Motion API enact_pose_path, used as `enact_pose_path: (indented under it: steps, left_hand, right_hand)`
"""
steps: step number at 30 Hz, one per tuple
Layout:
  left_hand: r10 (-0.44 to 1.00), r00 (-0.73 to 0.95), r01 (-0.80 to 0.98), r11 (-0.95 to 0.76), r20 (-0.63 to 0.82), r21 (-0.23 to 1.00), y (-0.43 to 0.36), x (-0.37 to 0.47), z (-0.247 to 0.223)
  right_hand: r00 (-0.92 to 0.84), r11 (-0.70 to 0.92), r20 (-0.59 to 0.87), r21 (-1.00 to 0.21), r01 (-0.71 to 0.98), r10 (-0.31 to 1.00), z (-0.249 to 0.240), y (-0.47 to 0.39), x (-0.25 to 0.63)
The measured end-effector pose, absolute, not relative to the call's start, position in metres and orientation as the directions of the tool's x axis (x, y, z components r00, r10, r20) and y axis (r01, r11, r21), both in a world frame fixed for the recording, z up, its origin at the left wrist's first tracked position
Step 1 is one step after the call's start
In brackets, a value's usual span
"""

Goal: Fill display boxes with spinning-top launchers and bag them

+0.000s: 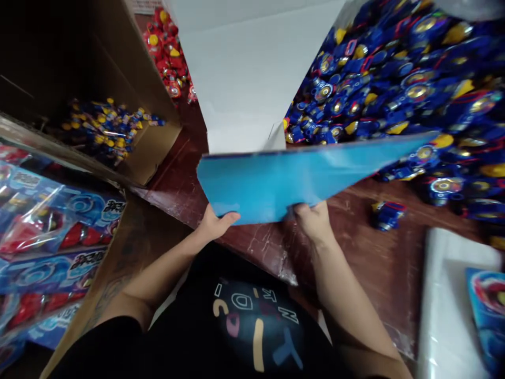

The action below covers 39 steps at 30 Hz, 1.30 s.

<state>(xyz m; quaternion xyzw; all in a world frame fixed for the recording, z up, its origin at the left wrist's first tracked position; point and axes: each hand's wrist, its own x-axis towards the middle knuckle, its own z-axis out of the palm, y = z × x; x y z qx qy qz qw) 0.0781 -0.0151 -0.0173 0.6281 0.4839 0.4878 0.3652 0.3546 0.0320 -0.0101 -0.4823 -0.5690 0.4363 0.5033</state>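
Both hands hold a cardboard box [252,181] with a blue outside and a plain white inside [256,73]. Its near blue panel is folded up toward me, and the white part stretches away from it. My left hand [216,223] grips the panel's lower left corner, thumb lying on the blue face. At the lower edge right of the middle, my right hand [313,221] is closed on the same panel, somewhat blurred. What the far end of the box rests on is out of sight.
Blue toys [355,100] lie heaped at right, with one loose toy [389,215] nearer me. Red toys [169,52] are behind the box. At left stand a brown carton [158,150] of small blue-yellow pieces and packaged toys [51,231]. White sheets [445,300] lie at lower right.
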Motion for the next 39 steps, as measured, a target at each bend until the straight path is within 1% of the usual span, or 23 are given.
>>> enact_pose_path:
  steps: [2,4,6,8,10,12,14,15,17,19,21,24,27,29,30,32,33,34,35,36,37,38,39]
  left_hand:
    - [0.939,-0.013,0.332,-0.319,0.343,0.888,-0.005,0.072,0.005]
    - [0.887,-0.041,0.474,-0.388,0.460,0.790,0.011,0.065,0.034]
    - [0.840,0.026,0.597,-0.448,0.542,0.666,0.034,0.060,0.061]
    - [0.811,0.132,0.631,-0.512,0.569,0.583,0.062,0.059,0.077]
    - [0.784,0.171,0.627,-0.554,0.597,0.548,0.088,0.061,0.078]
    - [0.783,0.127,0.637,-0.535,0.609,0.555,0.107,0.064,0.067]
    - [0.803,0.066,0.679,-0.472,0.593,0.563,0.116,0.067,0.052]
    - [0.815,0.045,0.709,-0.433,0.577,0.556,0.119,0.068,0.046]
    - [0.841,0.025,0.780,-0.355,0.540,0.516,0.121,0.071,0.037]
    - [0.862,0.020,0.839,-0.290,0.506,0.460,0.121,0.073,0.034]
    - [0.872,0.019,0.870,-0.255,0.489,0.422,0.122,0.075,0.033]
    - [0.874,0.000,0.869,-0.240,0.486,0.432,0.123,0.077,0.030]
    - [0.862,0.039,0.831,-0.308,0.505,0.463,0.120,0.078,0.025]
    - [0.807,0.049,0.801,-0.383,0.588,0.459,0.109,0.080,0.025]
    - [0.760,0.029,0.794,-0.412,0.649,0.447,0.100,0.082,0.026]
    - [0.649,-0.008,0.788,-0.464,0.761,0.404,0.074,0.086,0.029]
    - [0.616,0.018,0.781,-0.501,0.788,0.373,0.059,0.088,0.030]
    - [0.613,0.089,0.763,-0.549,0.785,0.341,0.043,0.090,0.030]
    - [0.632,0.203,0.735,-0.603,0.748,0.311,0.029,0.091,0.029]
    - [0.664,0.337,0.705,-0.648,0.668,0.289,0.016,0.093,0.026]
    - [0.703,0.456,0.694,-0.665,0.545,0.276,0.006,0.095,0.021]
    - [0.743,0.537,0.709,-0.654,0.400,0.262,-0.002,0.096,0.015]
    - [0.780,0.569,0.746,-0.623,0.259,0.237,-0.007,0.098,0.009]
  right_hand:
    - [-0.007,0.112,0.112,-0.986,0.120,0.994,-0.002,0.038,0.349]
    - [-0.019,0.070,0.068,-0.989,0.133,0.998,0.005,0.042,0.345]
    - [-0.036,0.035,0.030,-0.987,0.155,0.999,0.010,0.045,0.341]
    - [-0.040,0.008,0.001,-0.982,0.187,0.999,0.013,0.047,0.339]
    - [-0.031,-0.016,-0.023,-0.973,0.230,0.999,0.014,0.048,0.336]
    - [-0.004,-0.048,-0.051,-0.960,0.275,0.999,0.012,0.048,0.330]
    - [0.045,-0.064,-0.052,-0.942,0.331,0.998,0.008,0.048,0.320]
    - [0.074,-0.050,-0.025,-0.927,0.373,0.997,0.004,0.047,0.314]
    - [0.114,0.023,0.090,-0.873,0.488,0.989,-0.006,0.046,0.302]
    - [0.100,0.119,0.224,-0.786,0.606,0.970,-0.018,0.042,0.295]
    - [0.059,0.179,0.297,-0.709,0.682,0.953,-0.027,0.036,0.292]
    - [-0.020,0.243,0.358,-0.594,0.767,0.934,-0.028,0.029,0.290]
    - [-0.152,0.349,0.429,-0.429,0.833,0.890,-0.009,0.040,0.280]
    - [-0.258,0.422,0.428,-0.350,0.836,0.866,0.008,0.063,0.264]
    - [-0.310,0.452,0.403,-0.330,0.829,0.861,0.014,0.077,0.255]
    - [-0.398,0.489,0.314,-0.308,0.816,0.862,0.020,0.107,0.238]
    - [-0.425,0.491,0.260,-0.306,0.816,0.867,0.018,0.120,0.231]
    - [-0.438,0.482,0.203,-0.313,0.818,0.876,0.014,0.131,0.225]
    - [-0.443,0.467,0.149,-0.327,0.822,0.884,0.008,0.140,0.222]
    - [-0.442,0.449,0.105,-0.345,0.824,0.891,0.001,0.146,0.219]
    - [-0.436,0.431,0.074,-0.364,0.826,0.897,-0.006,0.149,0.218]
    - [-0.433,0.421,0.055,-0.378,0.825,0.899,-0.012,0.151,0.216]
    - [-0.435,0.419,0.050,-0.387,0.821,0.899,-0.016,0.151,0.215]
